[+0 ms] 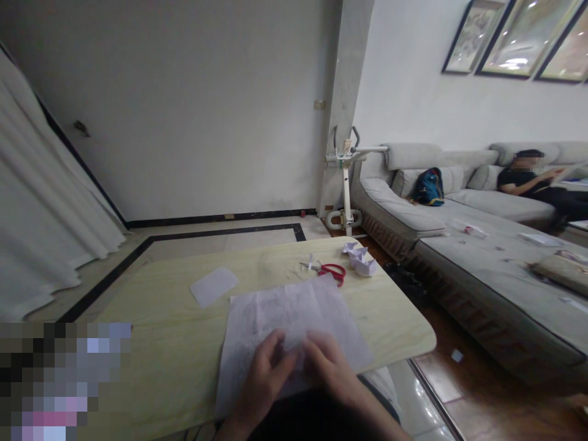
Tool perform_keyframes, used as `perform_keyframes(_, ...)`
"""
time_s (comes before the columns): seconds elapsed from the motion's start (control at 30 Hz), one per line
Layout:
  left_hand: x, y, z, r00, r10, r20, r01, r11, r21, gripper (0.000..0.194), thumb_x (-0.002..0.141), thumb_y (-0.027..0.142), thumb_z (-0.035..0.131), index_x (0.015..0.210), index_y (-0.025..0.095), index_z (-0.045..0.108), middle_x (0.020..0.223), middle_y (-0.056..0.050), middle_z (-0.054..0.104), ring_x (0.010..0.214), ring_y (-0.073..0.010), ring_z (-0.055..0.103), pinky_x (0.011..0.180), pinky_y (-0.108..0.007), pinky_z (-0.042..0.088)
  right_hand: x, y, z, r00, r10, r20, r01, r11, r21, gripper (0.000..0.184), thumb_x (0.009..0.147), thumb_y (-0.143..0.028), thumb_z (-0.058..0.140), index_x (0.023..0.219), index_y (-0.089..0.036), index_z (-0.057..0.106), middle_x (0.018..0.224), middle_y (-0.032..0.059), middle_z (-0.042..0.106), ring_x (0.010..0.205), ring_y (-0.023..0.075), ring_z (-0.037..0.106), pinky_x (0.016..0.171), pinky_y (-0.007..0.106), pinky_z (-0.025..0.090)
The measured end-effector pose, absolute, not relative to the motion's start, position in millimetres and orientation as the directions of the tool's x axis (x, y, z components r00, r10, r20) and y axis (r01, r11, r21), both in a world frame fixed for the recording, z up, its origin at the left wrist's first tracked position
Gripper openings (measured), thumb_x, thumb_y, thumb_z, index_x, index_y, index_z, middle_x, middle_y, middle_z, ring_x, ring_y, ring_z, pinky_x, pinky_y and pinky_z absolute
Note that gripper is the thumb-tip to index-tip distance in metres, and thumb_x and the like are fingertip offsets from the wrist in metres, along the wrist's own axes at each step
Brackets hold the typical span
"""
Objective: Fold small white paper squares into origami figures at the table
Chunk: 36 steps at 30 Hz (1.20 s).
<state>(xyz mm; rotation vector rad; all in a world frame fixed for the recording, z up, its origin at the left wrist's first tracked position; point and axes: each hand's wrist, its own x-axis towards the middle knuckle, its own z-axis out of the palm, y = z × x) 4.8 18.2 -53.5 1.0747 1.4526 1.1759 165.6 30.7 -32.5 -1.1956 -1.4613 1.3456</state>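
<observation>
A large creased white sheet (271, 309) with faint print lies on the pale wooden table near its front edge. Over it, my left hand (270, 366) and my right hand (329, 362) come together, fingers bent and closed on a small piece of white paper (294, 340). Blur and my fingers hide much of that piece. Beyond the sheet lie red-handled scissors (333, 270), their blades pointing left among thin paper scraps. Several folded paper shapes (362, 262) stand right of the scissors, and a small loose sheet (214, 286) lies to the left.
The wooden table (160, 343) has a rounded right corner. To the right runs a long grey sofa (482, 257) with a blue backpack (430, 187) on it; a person (528, 177) sits at its far end. An exercise machine (346, 190) stands by the wall.
</observation>
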Motion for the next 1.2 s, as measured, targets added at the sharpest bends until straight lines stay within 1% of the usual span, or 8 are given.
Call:
perform_keyframes(0.23,7,19,-37,-0.086,0.994,-0.068,0.124,0.078,0.989,0.043,0.067,0.041,0.075,0.102,0.018,0.068,0.106,-0.01,0.074,0.105,-0.032,0.067,0.09,-0.036,0.054,161,34,-30,-0.256,0.967,0.0,0.162,0.043,-0.986,0.045,0.088,-0.056,0.052,0.067,-0.017,0.055,0.065,-0.0019,0.048,0.064,0.0142,0.047,0.059,0.025,0.039)
perform_keyframes(0.33,8,17,-35,-0.062,0.998,-0.028,0.073,0.032,0.997,0.037,0.069,0.039,0.073,0.1,0.019,0.069,0.099,-0.006,0.076,0.099,-0.029,0.069,0.087,-0.034,0.055,162,35,-30,-0.298,0.954,0.022,0.171,0.076,-0.982,0.045,0.091,-0.055,0.05,0.068,-0.016,0.054,0.065,-0.0025,0.047,0.063,0.0133,0.046,0.057,0.024,0.037)
perform_keyframes(0.47,7,14,-44,-0.184,0.981,-0.058,0.025,0.064,0.998,0.035,0.071,0.04,0.07,0.1,0.021,0.071,0.111,-0.007,0.073,0.11,-0.029,0.065,0.09,-0.031,0.054,164,35,-29,-0.314,0.948,0.045,0.152,0.097,-0.984,0.043,0.092,-0.054,0.049,0.072,-0.017,0.056,0.068,-0.0016,0.05,0.065,0.0141,0.047,0.058,0.024,0.039)
perform_keyframes(0.57,6,15,-48,-0.18,0.978,-0.108,0.01,0.112,0.994,0.032,0.072,0.042,0.07,0.097,0.022,0.072,0.116,-0.009,0.071,0.11,-0.03,0.065,0.081,-0.03,0.057,165,33,-29,-0.277,0.96,0.042,0.152,0.087,-0.985,0.04,0.091,-0.052,0.05,0.074,-0.018,0.058,0.072,-0.0001,0.055,0.07,0.016,0.05,0.064,0.025,0.041)
perform_keyframes(0.63,7,16,-45,-0.142,0.984,-0.107,-0.002,0.107,0.994,0.034,0.074,0.044,0.068,0.099,0.022,0.072,0.11,-0.009,0.073,0.103,-0.0291,0.068,0.075,-0.03,0.058,165,32,-30,-0.262,0.965,0.033,0.141,0.072,-0.987,0.038,0.09,-0.052,0.051,0.075,-0.018,0.06,0.074,0.001,0.058,0.073,0.0174,0.053,0.066,0.026,0.043)
perform_keyframes(0.83,9,17,-33,-0.102,0.994,-0.038,0.011,0.039,0.999,0.033,0.073,0.041,0.071,0.099,0.022,0.071,0.097,-0.007,0.074,0.095,-0.0267,0.068,0.081,-0.031,0.056,164,31,-30,-0.226,0.974,0.015,0.141,0.048,-0.989,0.041,0.088,-0.056,0.053,0.074,-0.019,0.064,0.074,0.0018,0.06,0.074,0.0188,0.054,0.065,0.026,0.044)
perform_keyframes(1.07,4,22,-28,0.032,0.999,0.027,0.093,-0.03,0.995,0.025,0.076,0.041,0.069,0.088,0.019,0.069,0.08,-0.003,0.071,0.078,-0.0227,0.068,0.068,-0.028,0.057,162,32,-31,-0.232,0.973,0.013,0.165,0.052,-0.985,0.045,0.087,-0.06,0.053,0.078,-0.017,0.064,0.07,0.0002,0.057,0.069,0.0168,0.053,0.064,0.026,0.044)
perform_keyframes(1.2,8,20,-29,-0.021,1.0,0.003,0.043,-0.002,0.999,0.029,0.074,0.041,0.071,0.093,0.019,0.069,0.084,-0.003,0.073,0.082,-0.0233,0.069,0.071,-0.028,0.057,164,31,-30,-0.184,0.983,-0.014,0.204,0.024,-0.979,0.048,0.087,-0.063,0.051,0.089,-0.018,0.068,0.082,0.0039,0.064,0.083,0.0213,0.058,0.075,0.03,0.046)
